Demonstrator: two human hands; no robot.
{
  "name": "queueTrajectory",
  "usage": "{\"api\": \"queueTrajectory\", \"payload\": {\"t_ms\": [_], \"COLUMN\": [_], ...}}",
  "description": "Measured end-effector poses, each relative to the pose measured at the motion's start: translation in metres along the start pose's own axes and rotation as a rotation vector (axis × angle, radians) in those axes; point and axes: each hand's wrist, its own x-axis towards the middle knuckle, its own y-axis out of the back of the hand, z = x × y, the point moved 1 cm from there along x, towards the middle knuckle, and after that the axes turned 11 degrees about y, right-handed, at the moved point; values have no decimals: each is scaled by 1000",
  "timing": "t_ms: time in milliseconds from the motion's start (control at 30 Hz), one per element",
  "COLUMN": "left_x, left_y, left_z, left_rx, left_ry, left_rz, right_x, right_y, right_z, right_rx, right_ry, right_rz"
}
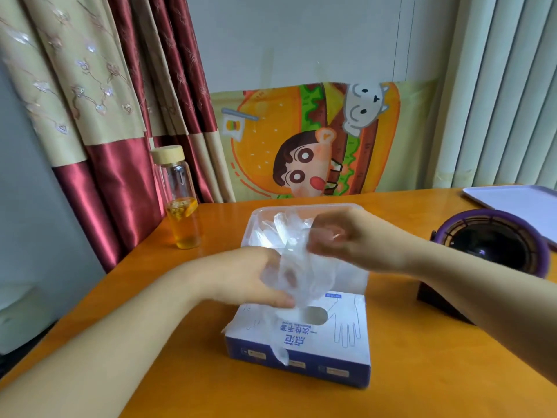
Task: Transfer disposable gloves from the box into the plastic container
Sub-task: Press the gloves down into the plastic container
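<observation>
Glove (298, 271) in grip of left hand (241, 277) and right hand (343, 236), above box (337, 339)

Crumpled clear gloves (297, 276) above blue-white box (331, 336); more in clear container (247, 229)

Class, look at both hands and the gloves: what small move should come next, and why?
Probably lift the bunch of gloves back over the plastic container and lower it in. Both the left hand and right hand grip it above the glove box, and a tail trails down the box's front.
</observation>
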Motion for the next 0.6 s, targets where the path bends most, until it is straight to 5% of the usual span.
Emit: {"api": "queueTrajectory", "payload": {"t_ms": [133,267,500,600], "left_x": [-7,-1,33,49], "left_y": [29,40,47,48], "left_z": [5,5,-5,-8], "left_rx": [-397,-691,-867,-859], "left_ry": [-111,-45,153,201], "left_rz": [192,173,237,245], "right_x": [8,15,20,19], "right_y": [19,22,19,23], "right_z": [-1,9,30,35], "right_rx": [512,836,928,677], "right_ry": [-146,-345,-512,-397], "right_rz": [90,212,450,446]}}
